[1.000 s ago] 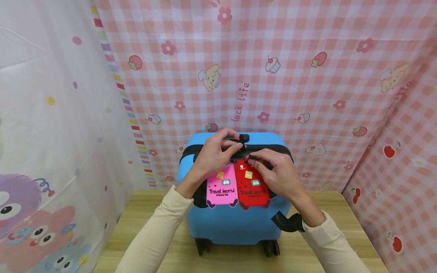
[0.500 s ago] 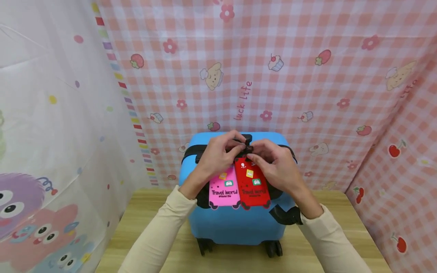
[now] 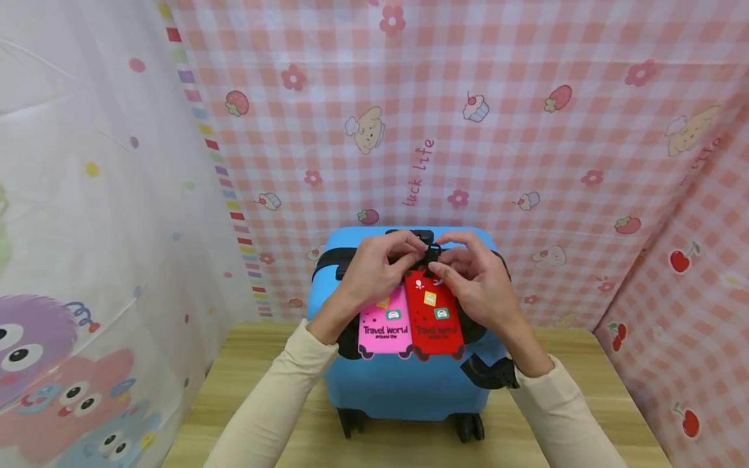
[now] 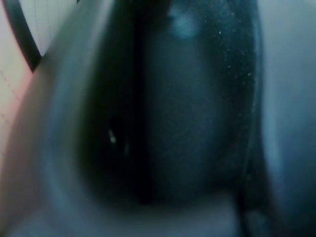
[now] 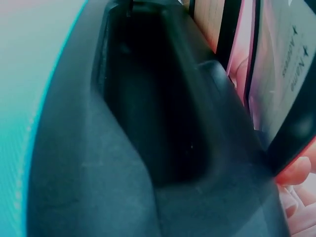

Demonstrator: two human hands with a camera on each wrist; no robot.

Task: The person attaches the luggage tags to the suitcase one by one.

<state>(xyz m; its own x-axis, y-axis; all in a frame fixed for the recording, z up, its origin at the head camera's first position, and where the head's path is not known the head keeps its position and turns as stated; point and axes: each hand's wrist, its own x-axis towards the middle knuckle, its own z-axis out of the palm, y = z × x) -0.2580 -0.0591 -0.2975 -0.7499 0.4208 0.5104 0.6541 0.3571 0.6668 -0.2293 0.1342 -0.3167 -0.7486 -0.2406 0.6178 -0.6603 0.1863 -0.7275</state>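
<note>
A pink luggage tag point(image 3: 383, 333) and a red luggage tag point(image 3: 437, 323) hang side by side on the front of a blue suitcase point(image 3: 406, 390). Above the red one, a small black strap point(image 3: 434, 251) forms a loop at the suitcase's black handle. My left hand point(image 3: 371, 272) pinches this strap from the left. From the right, my right hand point(image 3: 481, 281) holds it between thumb and fingers. The right wrist view shows a tag's back with a name card point(image 5: 284, 64) and fingertips point(image 5: 295, 172) beside it. Dark, blurred plastic fills most of the left wrist view.
The suitcase stands on wheels point(image 3: 470, 426) on a wooden table point(image 3: 246, 390). Its telescopic handle's black top point(image 3: 417, 234) lies just behind my hands. A checked curtain point(image 3: 497, 156) hangs close behind, and a white patterned curtain point(image 3: 76, 227) on the left.
My right hand has moved up and slightly left, bringing its strap end to my left hand. The strap now shows as a loop between them. Both tags stay on the suitcase front.
</note>
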